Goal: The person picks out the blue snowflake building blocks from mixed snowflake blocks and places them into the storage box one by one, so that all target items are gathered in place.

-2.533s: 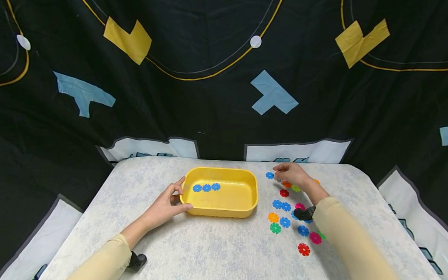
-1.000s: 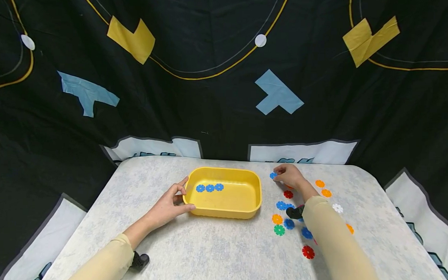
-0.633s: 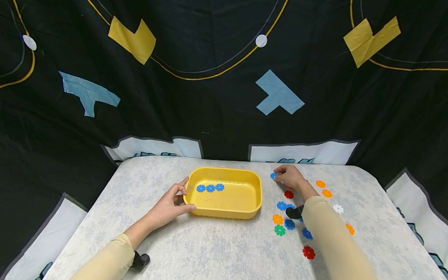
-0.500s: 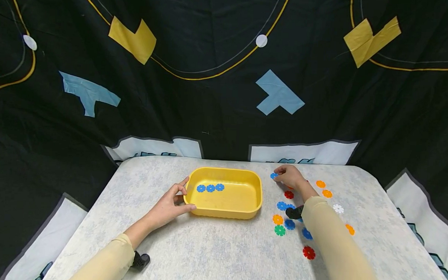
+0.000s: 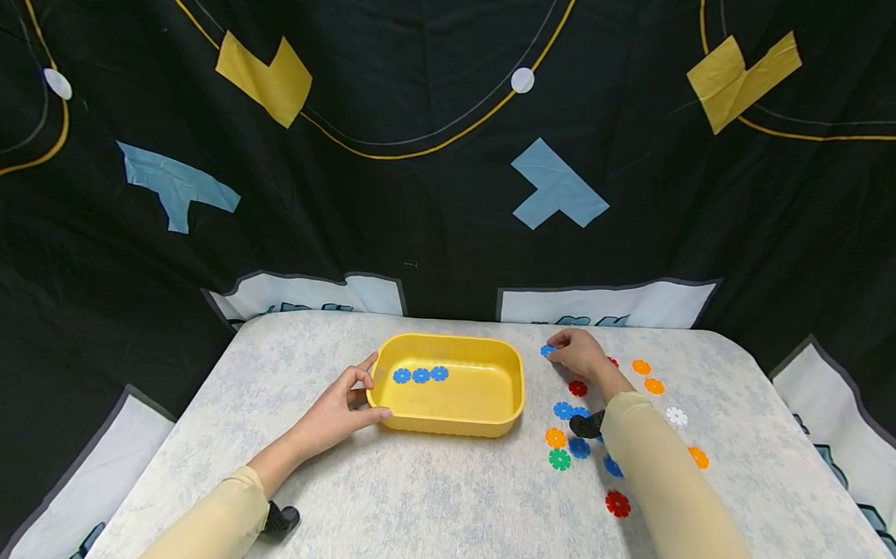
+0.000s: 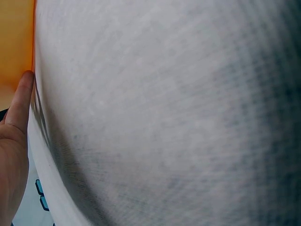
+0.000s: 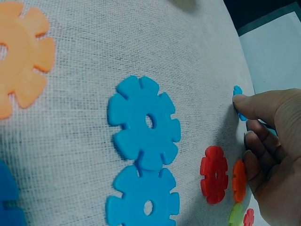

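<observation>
My left hand (image 5: 331,409) grips the left end of a yellow plastic tub (image 5: 441,426), thumb along the near side and fingers at the left wall. Three blue snowflake discs (image 5: 421,376) lie in a row inside it. Near the far edge of the table, right of the tub, my right hand (image 5: 584,355) pinches another blue snowflake disc (image 7: 237,89) between thumb and index finger. The right wrist view shows that disc partly covered by the thumb, and the other fingers curled loosely below. A red disc (image 7: 214,175) and an orange disc (image 7: 239,181) lie near those fingers.
Loose discs lie scattered right of the tub, including joined blue ones (image 5: 563,410), a green one (image 5: 559,459), a red one (image 5: 617,504) and a white one (image 5: 676,416). My right forearm hides some. A black cloth (image 5: 420,228) hangs behind the table (image 5: 423,503).
My right hand has lowered slightly and its thumb and index finger have come together on the blue disc. The left hand stays at the tub. The whole head view has shifted a little.
</observation>
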Demonstrator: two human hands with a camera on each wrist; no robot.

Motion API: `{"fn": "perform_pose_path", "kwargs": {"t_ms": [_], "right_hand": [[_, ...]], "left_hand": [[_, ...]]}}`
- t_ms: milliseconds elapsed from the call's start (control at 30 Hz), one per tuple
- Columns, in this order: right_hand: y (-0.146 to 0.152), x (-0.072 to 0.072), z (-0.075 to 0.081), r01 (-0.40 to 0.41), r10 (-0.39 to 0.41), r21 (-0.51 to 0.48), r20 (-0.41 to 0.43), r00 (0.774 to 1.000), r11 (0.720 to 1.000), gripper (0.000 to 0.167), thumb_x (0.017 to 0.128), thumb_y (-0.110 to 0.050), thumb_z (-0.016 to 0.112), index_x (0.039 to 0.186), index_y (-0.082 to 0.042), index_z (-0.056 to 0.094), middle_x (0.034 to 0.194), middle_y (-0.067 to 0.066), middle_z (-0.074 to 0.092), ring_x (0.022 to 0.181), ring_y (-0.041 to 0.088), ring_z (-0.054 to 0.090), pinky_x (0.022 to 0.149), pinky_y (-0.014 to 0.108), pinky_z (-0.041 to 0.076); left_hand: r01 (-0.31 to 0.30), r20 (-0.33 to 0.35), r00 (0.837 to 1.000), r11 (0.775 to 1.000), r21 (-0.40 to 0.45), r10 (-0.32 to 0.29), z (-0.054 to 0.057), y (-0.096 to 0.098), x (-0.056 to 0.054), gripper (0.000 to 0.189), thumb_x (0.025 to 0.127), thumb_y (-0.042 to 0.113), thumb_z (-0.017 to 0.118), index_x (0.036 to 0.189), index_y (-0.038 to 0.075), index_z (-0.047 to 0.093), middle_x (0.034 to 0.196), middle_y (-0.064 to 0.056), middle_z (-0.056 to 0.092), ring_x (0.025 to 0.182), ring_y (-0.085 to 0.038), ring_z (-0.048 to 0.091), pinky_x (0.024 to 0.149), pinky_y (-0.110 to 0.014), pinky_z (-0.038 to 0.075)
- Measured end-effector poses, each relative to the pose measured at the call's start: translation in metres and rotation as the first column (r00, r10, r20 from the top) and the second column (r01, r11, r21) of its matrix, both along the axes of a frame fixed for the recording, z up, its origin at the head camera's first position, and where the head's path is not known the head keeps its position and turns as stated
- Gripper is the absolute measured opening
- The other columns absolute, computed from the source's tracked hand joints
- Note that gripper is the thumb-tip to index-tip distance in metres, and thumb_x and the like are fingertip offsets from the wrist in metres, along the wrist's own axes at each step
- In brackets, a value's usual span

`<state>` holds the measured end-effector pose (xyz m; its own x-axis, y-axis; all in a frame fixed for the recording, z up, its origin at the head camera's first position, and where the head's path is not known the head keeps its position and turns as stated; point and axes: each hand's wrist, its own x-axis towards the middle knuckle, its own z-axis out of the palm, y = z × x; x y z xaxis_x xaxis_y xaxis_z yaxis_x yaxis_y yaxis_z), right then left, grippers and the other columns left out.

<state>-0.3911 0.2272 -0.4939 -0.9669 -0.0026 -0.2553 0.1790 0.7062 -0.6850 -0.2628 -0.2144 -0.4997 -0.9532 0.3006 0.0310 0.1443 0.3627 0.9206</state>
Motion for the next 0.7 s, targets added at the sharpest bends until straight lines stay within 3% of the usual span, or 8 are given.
{"fn": "perform_pose_path", "kwargs": {"t_ms": [700], "right_hand": [[-0.0018, -0.0018, 0.0003, 0.002, -0.002, 0.019, 0.027, 1.000, 1.000, 0.034, 0.093, -0.014, 0.076, 0.122, -0.003, 0.062, 0.110, 0.014, 0.058, 0.097, 0.029, 0.053, 0.078, 0.029, 0.051]], "left_hand": [[0.001, -0.006, 1.000, 1.000, -0.003, -0.001, 0.0003, -0.0006, 0.0003, 0.054, 0.089, 0.024, 0.083, 0.115, 0.002, 0.042, 0.170, 0.003, 0.018, 0.131, -0.036, 0.057, 0.112, -0.054, 0.036]]}}
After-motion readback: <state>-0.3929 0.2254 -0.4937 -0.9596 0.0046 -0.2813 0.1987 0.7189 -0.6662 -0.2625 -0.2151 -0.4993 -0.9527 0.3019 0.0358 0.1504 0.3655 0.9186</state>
